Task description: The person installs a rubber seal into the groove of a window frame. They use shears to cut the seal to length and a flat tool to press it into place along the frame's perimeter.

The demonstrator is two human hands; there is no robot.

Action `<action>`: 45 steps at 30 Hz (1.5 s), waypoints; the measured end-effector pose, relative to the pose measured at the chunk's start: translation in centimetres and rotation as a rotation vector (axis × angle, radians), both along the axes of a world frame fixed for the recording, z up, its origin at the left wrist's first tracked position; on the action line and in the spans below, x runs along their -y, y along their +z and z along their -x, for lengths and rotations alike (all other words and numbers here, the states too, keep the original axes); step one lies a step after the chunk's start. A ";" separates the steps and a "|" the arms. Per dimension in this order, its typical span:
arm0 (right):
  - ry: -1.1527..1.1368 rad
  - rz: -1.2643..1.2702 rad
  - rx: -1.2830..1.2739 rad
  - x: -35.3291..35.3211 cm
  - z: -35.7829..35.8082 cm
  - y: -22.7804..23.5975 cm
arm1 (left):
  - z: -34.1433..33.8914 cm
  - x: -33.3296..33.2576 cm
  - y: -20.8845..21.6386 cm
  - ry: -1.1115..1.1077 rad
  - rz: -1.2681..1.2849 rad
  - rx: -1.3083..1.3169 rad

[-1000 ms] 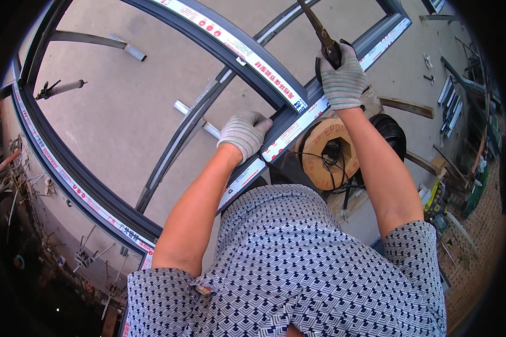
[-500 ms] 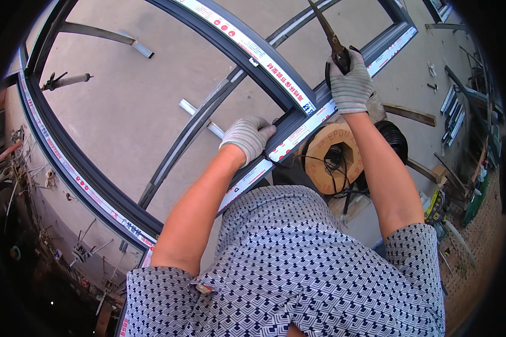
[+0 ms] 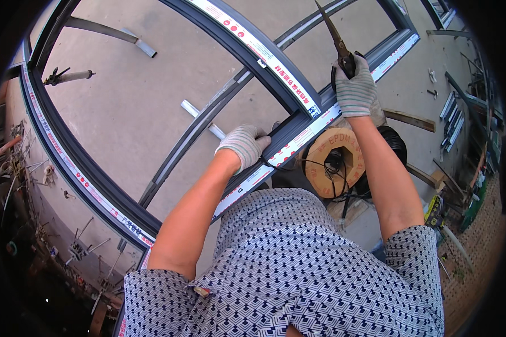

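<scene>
My left hand [image 3: 245, 144], in a striped work glove, presses on the near rail of a dark grey metal window frame [image 3: 298, 126] and pinches a black rubber strip against it. My right hand [image 3: 356, 90], gloved the same way, grips a pair of long-bladed shears [image 3: 334, 39] whose blades point up and away over the frame. The frame lies flat above a concrete floor, with white and red taped edges. A cardboard spool [image 3: 335, 160] wound with black strip sits just below the rail, between my arms.
A caulking gun [image 3: 67, 76] lies on the concrete at upper left. A short white profile piece [image 3: 201, 118] rests inside the frame. Wooden battens [image 3: 411, 119] and metal offcuts [image 3: 450, 104] lie to the right. Scattered hardware and cables clutter the left edge.
My left hand slid slightly right along the rail. My right hand with the shears stayed near the rail's far end, rising a little.
</scene>
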State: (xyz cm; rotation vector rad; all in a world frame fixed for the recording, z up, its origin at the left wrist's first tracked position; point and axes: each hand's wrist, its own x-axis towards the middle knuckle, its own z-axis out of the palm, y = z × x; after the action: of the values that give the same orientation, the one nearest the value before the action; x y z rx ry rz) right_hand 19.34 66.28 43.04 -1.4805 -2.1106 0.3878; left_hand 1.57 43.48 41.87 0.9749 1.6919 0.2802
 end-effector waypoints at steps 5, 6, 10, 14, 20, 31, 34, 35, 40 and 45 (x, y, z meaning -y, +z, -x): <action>0.012 -0.030 0.003 0.0 0.1 -0.1 | 0.0 0.1 0.5 -0.073 0.019 -0.049; 0.009 -0.024 0.004 0.0 0.2 0.0 | 0.0 -0.1 1.0 -0.087 0.017 -0.084; -0.003 -0.011 -0.015 -0.1 0.1 0.1 | 0.0 0.2 0.8 -0.022 0.014 -0.040; -0.013 -0.044 0.045 0.1 0.2 0.4 | -0.1 0.0 0.9 0.032 0.032 -0.024; -0.022 -0.010 0.036 -0.4 -0.1 0.0 | -0.4 -0.9 1.2 0.062 0.041 -0.024; -0.013 -0.032 0.028 -0.8 -0.2 -0.4 | 0.7 1.0 0.3 0.051 0.047 0.044; -0.013 -0.028 0.007 -1.1 -0.4 -0.8 | 0.7 1.0 -0.3 -0.014 0.028 -0.003; -0.004 -0.035 0.004 -1.1 -0.4 -0.9 | 0.5 1.0 -0.4 -0.038 0.015 -0.027; 0.037 -0.031 0.001 -0.6 0.0 -0.1 | 0.1 1.1 1.5 -0.059 0.022 -0.132; 0.018 0.013 -0.012 -0.2 -0.2 -0.2 | 1.0 2.3 0.5 0.025 0.032 -0.033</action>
State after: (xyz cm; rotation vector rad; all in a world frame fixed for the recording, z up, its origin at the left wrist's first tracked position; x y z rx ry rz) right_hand 19.58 66.46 42.86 -1.4637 -2.1167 0.4172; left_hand 0.59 41.22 42.36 0.9402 1.7344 0.2535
